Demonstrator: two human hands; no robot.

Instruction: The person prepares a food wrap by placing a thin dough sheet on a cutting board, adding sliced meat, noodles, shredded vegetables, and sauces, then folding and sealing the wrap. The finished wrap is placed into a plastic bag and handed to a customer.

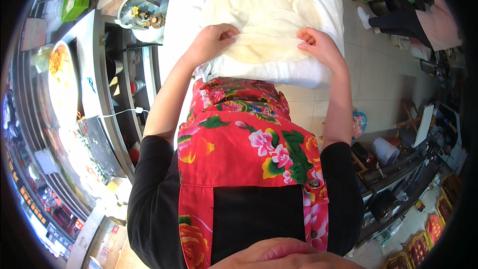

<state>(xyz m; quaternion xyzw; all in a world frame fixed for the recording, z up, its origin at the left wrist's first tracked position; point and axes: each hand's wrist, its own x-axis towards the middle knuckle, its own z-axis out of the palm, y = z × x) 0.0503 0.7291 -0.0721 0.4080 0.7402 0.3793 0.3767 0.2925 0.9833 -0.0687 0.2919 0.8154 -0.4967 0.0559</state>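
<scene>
A thin, pale, round flatbread sheet (269, 41) stretches between my hands, its near edge lifted and folded into a band. My left hand (213, 41) pinches the left end of that band between thumb and fingers. At the right end, my right hand (320, 46) grips it the same way, thumb against the fingertips. Beneath and beyond lies more wrinkled, cream-coloured flatbread (264, 0), spread in a wide round; how many layers there are I cannot tell. A white cloth (186, 5) covers the table under it and hangs over the near edge.
Left of the table sits a pale tub (149, 34) holding bagged brown items. A counter on the left carries a large white tray (69, 94) with orange food. Another person (408, 25) is at the far right. Low shelving (398, 179) with containers stands at the lower right.
</scene>
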